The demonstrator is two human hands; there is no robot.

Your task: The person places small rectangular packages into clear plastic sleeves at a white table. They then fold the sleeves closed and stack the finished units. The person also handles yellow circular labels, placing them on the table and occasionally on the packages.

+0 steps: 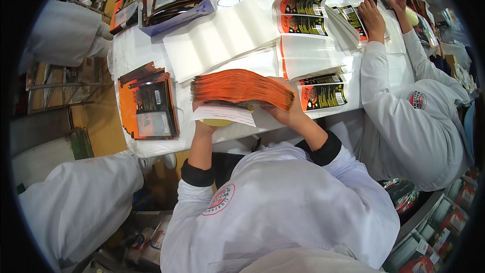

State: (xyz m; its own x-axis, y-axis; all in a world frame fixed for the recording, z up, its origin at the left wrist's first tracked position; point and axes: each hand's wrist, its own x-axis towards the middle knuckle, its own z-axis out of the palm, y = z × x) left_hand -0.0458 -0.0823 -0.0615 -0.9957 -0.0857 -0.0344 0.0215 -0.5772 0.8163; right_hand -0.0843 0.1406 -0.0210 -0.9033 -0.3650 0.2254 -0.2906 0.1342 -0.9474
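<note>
Both my hands hold a thick, bowed stack of orange-edged printed packaging pouches [242, 87] above the table's front edge. My left hand [205, 127] supports its left end and is largely hidden. A white printed paper slip [224, 114] and part of a yellow rounded item [216, 122] lie against that hand. At the right end, my right hand [286, 116] wraps the stack from below. To the left on the table rests a fanned pile of orange-and-black pouches [153, 110] with clear windows. Beyond the stack lie blank white backing sheets [223, 36].
Strips of printed labels [303, 24] lie on the white-covered table [142, 51], with more labels [322, 94] at its front edge. An open cardboard box [178, 21] holds pouches. A co-worker's hands [373, 19] work at right; another person's sleeve [87, 193] is at left.
</note>
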